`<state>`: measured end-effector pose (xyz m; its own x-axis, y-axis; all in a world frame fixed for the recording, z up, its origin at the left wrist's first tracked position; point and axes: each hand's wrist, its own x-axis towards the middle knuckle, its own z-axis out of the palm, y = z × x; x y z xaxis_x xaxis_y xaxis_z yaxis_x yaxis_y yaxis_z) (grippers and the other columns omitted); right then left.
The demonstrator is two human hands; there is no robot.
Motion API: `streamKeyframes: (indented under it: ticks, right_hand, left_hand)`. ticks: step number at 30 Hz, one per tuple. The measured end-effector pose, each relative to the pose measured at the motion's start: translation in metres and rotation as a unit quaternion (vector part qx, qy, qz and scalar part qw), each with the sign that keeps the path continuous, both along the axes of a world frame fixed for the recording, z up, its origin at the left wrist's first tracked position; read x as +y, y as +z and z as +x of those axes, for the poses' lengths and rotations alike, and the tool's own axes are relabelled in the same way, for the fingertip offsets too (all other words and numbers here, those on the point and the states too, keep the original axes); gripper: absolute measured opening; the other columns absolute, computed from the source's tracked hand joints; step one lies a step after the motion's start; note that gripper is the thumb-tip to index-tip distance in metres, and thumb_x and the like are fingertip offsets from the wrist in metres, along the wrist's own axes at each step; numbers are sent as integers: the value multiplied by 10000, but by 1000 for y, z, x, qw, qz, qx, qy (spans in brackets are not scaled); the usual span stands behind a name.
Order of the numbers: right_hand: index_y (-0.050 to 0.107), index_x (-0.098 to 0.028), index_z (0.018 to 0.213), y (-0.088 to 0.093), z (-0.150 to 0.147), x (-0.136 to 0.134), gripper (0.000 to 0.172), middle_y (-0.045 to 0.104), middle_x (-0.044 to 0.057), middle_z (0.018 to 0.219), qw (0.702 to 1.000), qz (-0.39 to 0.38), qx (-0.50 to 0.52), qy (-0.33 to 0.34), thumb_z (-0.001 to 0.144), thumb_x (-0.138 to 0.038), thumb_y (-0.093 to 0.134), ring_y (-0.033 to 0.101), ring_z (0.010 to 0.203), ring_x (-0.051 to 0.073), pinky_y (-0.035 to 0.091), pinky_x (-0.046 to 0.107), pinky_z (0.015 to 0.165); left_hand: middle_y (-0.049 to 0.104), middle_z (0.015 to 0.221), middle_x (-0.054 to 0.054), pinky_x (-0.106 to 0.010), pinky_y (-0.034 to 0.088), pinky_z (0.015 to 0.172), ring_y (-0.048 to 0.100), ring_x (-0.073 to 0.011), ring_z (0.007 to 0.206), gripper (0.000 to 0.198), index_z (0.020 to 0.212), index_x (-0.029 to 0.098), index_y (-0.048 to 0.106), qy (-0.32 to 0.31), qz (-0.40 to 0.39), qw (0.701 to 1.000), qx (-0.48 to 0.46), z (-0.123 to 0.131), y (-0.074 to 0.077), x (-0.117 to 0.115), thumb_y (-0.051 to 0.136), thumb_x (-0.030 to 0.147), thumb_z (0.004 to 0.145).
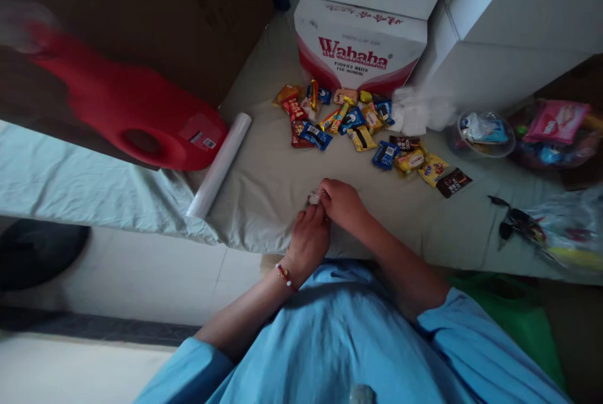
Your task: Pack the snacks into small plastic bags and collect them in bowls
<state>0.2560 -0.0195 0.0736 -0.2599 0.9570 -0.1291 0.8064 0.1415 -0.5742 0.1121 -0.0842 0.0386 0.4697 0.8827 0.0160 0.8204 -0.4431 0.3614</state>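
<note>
Close to the front edge of the cloth-covered surface, my left hand (pixel 309 235) and my right hand (pixel 343 204) meet with fingers closed. Between their fingertips is a small pale, crumpled thing (pixel 313 198), perhaps a wrapper; too little of it shows to name it. Both hands appear to pinch it, and the fingers hide its lower part. Beyond the hands lies a loose spread of small wrapped snacks (pixel 361 138) in yellow, blue, red and brown. A dark brown packet (pixel 453 183) is at the near right end of the spread.
A red jug (pixel 155 102) lies at the left beside a plastic roll (pixel 219 165). A Wahaha box (pixel 360 46) stands behind the snacks. White plastic (pixel 414 112), a round clear tub (pixel 485 135), a pink packet (pixel 557 121) and a clear bag (pixel 570 225) are at right.
</note>
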Motion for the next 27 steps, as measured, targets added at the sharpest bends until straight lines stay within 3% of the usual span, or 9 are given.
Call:
streamKeyframes:
  ticks: [3,5,7,9,13,15,19,22,27]
  right_hand:
    - [657,-178,1023,-8,-16,4,192,714,81,1003,999,-10,-22,26,1009,-147,468,645,930,191,449,287,804]
    - [654,-172,1065,-13,-17,-1,214,690,97,1046,998,-8,-46,39,1029,-152,444,644,932,202,466,300,808]
    - [652,-169,1098,-14,-18,-11,217,655,117,1101,996,0,-65,54,1042,-175,442,638,933,215,486,322,821]
    - [646,-166,1133,-12,-21,-24,204,619,140,1146,994,22,-78,71,1045,-249,482,619,982,247,504,360,866]
    - [617,-131,1206,-9,-31,-43,282,581,189,1173,987,78,-118,82,1015,-331,558,540,1106,331,480,466,991]
    - [604,-130,1236,-10,-33,-47,287,582,196,1167,985,85,-132,64,1024,-310,532,520,1102,338,478,482,985]
    - [625,-184,1221,-12,-24,-48,271,602,176,1146,990,80,-120,3,1022,-351,548,521,1073,326,503,462,919]
    - [651,-197,1243,-15,-4,-51,283,633,165,1227,994,88,-60,-24,1000,-332,598,546,1125,317,495,465,994]
    - [629,-226,1352,-19,84,-48,350,707,101,1265,984,67,99,-134,1013,-270,558,667,1131,232,527,380,1002]
  left_hand:
    - [559,1473,-192,-482,445,1148,516,-307,1365,473,1354,109,610,33,-8,992,-123,-19,-10,-5,452,89,908]
    - [548,1489,-170,-474,441,1168,517,-290,1384,484,1388,148,576,131,-19,969,-207,-33,-16,-7,500,163,910]
    - [608,1396,-167,-483,477,1123,580,-294,1312,422,1332,168,597,262,-62,925,-268,-41,-19,-5,533,288,932]
    - [673,1275,-149,-460,528,1042,656,-279,1186,411,1280,178,606,334,-140,870,-335,-40,-18,0,537,413,950]
    - [734,1065,-87,-354,583,838,715,-213,952,424,1199,190,583,347,-258,765,-478,-22,-7,10,533,516,932]
    - [734,1022,-73,-335,582,803,719,-197,913,406,1161,194,563,357,-257,741,-508,-15,0,9,525,529,934]
    - [729,1114,-81,-356,560,928,710,-203,1024,365,1173,202,564,295,-213,777,-514,-9,14,-2,562,495,955]
    - [718,1155,-88,-368,523,1009,688,-208,1092,298,1142,202,592,230,-196,804,-512,-11,18,-4,584,440,963]
    - [715,1080,-75,-376,512,986,674,-214,1049,272,1098,201,623,249,-138,846,-451,-37,7,8,573,434,967]
